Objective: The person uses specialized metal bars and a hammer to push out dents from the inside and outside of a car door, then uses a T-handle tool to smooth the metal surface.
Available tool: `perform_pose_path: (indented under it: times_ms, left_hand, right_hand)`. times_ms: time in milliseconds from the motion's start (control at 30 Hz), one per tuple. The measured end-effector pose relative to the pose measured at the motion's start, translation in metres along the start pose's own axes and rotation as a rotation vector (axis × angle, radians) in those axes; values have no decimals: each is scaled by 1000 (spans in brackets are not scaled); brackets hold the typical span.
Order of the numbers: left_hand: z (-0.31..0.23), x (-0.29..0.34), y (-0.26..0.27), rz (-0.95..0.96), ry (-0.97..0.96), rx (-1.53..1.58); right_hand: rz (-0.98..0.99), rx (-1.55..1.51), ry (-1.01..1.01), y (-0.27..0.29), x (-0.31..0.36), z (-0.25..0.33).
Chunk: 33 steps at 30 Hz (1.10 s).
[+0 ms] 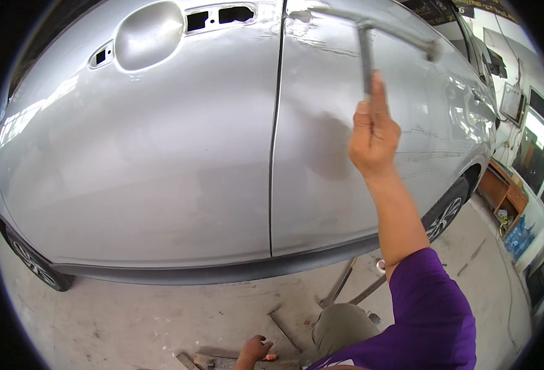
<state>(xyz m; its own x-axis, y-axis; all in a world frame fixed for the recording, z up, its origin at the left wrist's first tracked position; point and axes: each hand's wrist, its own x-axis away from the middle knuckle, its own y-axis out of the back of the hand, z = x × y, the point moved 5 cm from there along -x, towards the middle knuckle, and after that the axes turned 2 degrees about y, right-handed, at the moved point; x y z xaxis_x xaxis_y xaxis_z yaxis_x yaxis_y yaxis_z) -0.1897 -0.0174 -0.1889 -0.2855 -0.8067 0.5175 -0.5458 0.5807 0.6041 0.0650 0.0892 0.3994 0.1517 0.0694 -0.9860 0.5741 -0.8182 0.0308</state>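
Observation:
My right hand point(375, 132) is raised and closed round the handle of a long-headed body hammer point(366, 58). Slightly blurred, its head lies across the upper part of the silver car door point(327, 185) on the right. Scratches and creases mark the paint there. Low in view, my left hand point(255, 349) is beside my knee with curled fingers, close to a small orange-red piece point(269, 357). What its fingers hold, if anything, I cannot make out. A worn wooden block point(213, 361) lies under and beside that hand.
The other silver door point(161, 160) has a bare handle recess with cut-out holes. On the floor lie a thin T-shaped tool point(282, 330), long metal bars point(340, 282) and a tape roll point(381, 266). Wheels show at both sides; a wooden cabinet point(503, 192) and blue water bottles point(519, 237) stand right.

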Motion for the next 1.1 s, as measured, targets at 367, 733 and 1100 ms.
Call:
perform_pose_path:
  times_ms: [367,733,1100]
  left_hand:
    - [-5,3,4,2,2,8]
    - [5,-2,0,-13,9,36]
    - [-2,6,6,-19,13,11]
  right_hand:
    - [54,17,-59,5,-10,7]
    - [91,-11,-103,0,-10,6]
    - [-12,3,-48,7,-14,21]
